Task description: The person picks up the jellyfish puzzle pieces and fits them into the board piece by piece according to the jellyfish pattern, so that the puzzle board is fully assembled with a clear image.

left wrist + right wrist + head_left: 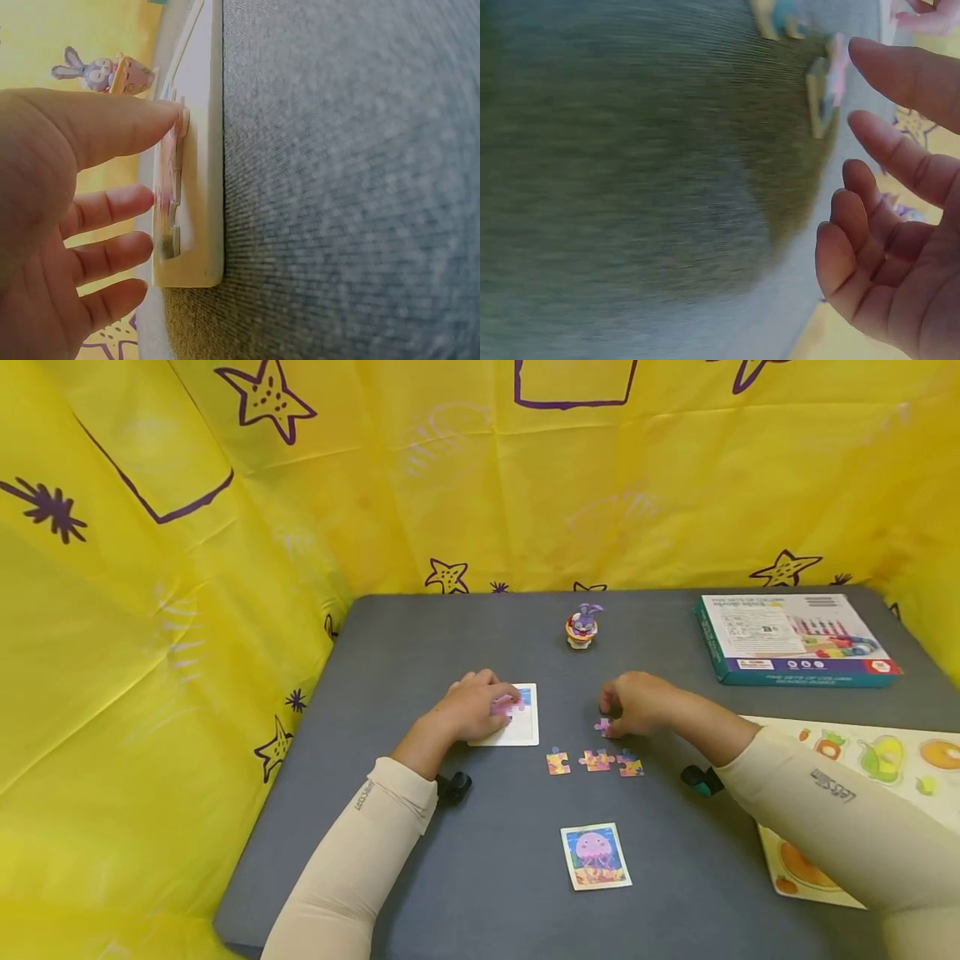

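My left hand [474, 706] lies over a white puzzle tray [531, 735], its thumb touching the joined pink pieces [517, 703] in it. The left wrist view shows these pieces standing a little above the tray's surface, with the other fingers fairly straight beside them. To the right, my right hand [641, 703] is at a loose pink puzzle piece [602, 725]. In the right wrist view, thumb and forefinger are apart close to that piece [838, 71], and the other fingers are bent. Three yellow-and-pink pieces, among them a middle one [597, 761], lie in a row nearer me.
Closest to me is a jellyfish picture card [596, 857]. A rabbit figurine [581, 627] stands at the back. At the right are a boxed bead set [798, 639] and, partly under my right forearm, a fruit board [885, 756]. Yellow cloth [480, 485] hangs behind the grey table [480, 893].
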The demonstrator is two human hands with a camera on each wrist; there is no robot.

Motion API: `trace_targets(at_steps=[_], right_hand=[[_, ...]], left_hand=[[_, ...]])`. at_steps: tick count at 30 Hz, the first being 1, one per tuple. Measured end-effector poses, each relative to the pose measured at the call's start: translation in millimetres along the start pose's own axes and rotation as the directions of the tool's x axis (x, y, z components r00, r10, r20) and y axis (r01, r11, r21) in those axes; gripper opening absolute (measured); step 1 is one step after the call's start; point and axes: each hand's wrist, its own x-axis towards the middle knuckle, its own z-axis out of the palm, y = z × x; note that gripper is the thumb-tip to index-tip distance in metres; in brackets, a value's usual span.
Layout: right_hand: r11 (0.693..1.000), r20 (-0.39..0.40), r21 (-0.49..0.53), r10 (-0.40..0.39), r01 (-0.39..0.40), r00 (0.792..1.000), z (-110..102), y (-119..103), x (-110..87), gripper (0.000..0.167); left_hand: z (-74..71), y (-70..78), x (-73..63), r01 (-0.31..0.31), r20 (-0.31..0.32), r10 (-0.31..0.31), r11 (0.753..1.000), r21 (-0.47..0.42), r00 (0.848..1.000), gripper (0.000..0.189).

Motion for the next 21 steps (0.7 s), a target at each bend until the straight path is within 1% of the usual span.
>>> trace_targets(at_steps=[4, 8, 10, 12, 15, 17, 21], right_hand=[[0.999, 0.004, 0.044, 0.011, -0.011, 1.000, 8, 7, -5.7, 0.020], [0.995, 0.001, 0.087, 0.049, -0.049, 0.999, 13, 9, -6.7, 0.019], [0.992, -0.022, 0.115, 0.045, -0.042, 0.999, 14, 9, -5.9, 0.019], [0.986, -0.041, 0.165, 0.033, -0.025, 0.999, 14, 9, -3.6, 0.017], [0.961, -0.049, 0.275, 0.012, 0.002, 0.999, 14, 5, 3.3, 0.012], [0.939, -0.038, 0.343, 0.015, -0.001, 0.999, 12, 1, 10.0, 0.009], [0.906, -0.041, 0.422, 0.032, -0.011, 0.999, 10, -12, 25.2, 0.006]], left_hand=[[0.4, 0.2, 1.6, 0.007, 0.014, -0.007, 1.000, -0.018, 1.000, 0.037], [-0.9, 0.4, 0.7, 0.013, 0.023, -0.012, 0.999, -0.038, 1.000, 0.037], [-1.0, -1.4, -0.1, 0.006, 0.022, -0.005, 0.999, -0.044, 1.000, 0.037], [-0.9, -3.7, -0.3, -0.005, 0.014, 0.005, 0.999, -0.049, 1.000, 0.035], [-0.4, -7.7, 0.3, -0.019, 0.002, 0.019, 0.998, -0.053, 1.000, 0.033], [-0.7, -8.8, 0.8, -0.027, -0.006, 0.027, 0.998, -0.060, 1.000, 0.031], [-1.2, -9.2, 2.0, -0.048, -0.018, 0.047, 0.997, -0.066, 0.999, 0.031]])
